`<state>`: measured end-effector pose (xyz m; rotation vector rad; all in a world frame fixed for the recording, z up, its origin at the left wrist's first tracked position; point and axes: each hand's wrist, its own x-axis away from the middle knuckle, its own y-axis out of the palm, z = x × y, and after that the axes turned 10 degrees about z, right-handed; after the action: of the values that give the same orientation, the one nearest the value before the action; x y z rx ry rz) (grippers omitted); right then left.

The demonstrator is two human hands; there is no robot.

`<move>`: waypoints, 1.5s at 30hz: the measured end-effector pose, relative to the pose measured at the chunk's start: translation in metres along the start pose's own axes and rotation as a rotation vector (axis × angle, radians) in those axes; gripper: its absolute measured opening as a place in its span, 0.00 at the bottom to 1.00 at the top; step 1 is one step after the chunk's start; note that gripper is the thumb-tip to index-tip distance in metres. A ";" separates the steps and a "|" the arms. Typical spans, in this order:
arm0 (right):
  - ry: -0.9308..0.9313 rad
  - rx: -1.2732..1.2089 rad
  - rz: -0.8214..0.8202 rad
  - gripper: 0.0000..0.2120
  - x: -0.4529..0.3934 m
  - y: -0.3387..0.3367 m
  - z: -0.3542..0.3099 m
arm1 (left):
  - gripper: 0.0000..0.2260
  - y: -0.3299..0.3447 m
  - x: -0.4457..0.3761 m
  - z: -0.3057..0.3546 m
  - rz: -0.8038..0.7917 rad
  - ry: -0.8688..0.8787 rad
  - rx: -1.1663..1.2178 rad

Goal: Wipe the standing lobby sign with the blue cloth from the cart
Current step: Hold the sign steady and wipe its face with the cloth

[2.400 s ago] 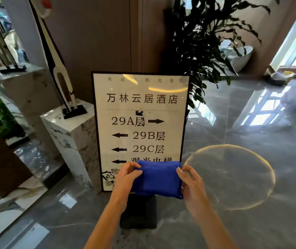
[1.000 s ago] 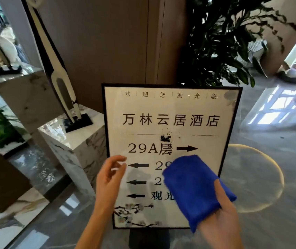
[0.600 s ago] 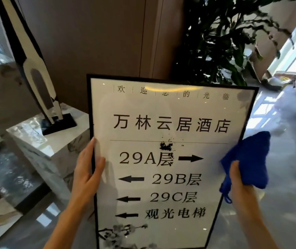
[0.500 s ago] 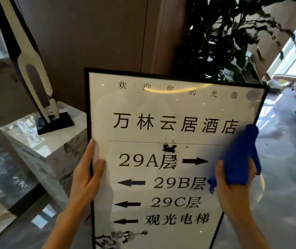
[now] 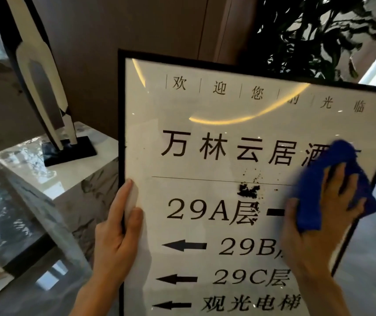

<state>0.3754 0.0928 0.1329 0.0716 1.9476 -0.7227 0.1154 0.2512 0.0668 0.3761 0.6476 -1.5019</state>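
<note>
One head-worn view (wide-angle) looks forward and down, close to the sign (image 5: 228,156).

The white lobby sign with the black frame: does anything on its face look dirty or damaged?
Yes. A black splatter stain sits mid-face on the white lobby sign, just above "29A", with specks scattered upward. The blue cloth lies to its right.

The left hand (image 5: 116,233) grips the left frame edge of the lobby sign (image 5: 205,124). The right hand (image 5: 319,215) presses the blue cloth (image 5: 319,176) flat on the glass, just right of a black smudge (image 5: 248,190).
</note>
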 end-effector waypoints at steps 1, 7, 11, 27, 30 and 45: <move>-0.034 -0.005 0.002 0.31 0.003 0.003 -0.012 | 0.18 0.000 0.000 0.000 0.001 0.014 -0.002; -0.212 -0.003 -0.041 0.35 0.026 0.025 -0.086 | 0.19 0.000 0.002 -0.007 0.038 0.065 0.045; -0.321 -0.074 -0.093 0.39 0.034 0.031 -0.141 | 0.20 0.001 0.003 -0.013 0.016 0.068 0.033; -0.953 -0.069 -0.356 0.44 0.050 0.012 -0.105 | 0.18 -0.007 0.015 -0.008 0.057 0.010 0.162; -0.918 0.009 -0.371 0.47 0.055 0.005 -0.058 | 0.20 -0.007 0.014 -0.006 0.058 0.015 0.163; -0.154 -0.030 -0.029 0.32 0.017 -0.004 0.011 | 0.20 0.000 0.024 -0.013 0.014 0.078 0.021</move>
<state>0.3741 0.0799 0.1167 -0.0299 1.8144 -0.6972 0.1115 0.2405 0.0420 0.4565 0.6893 -1.4876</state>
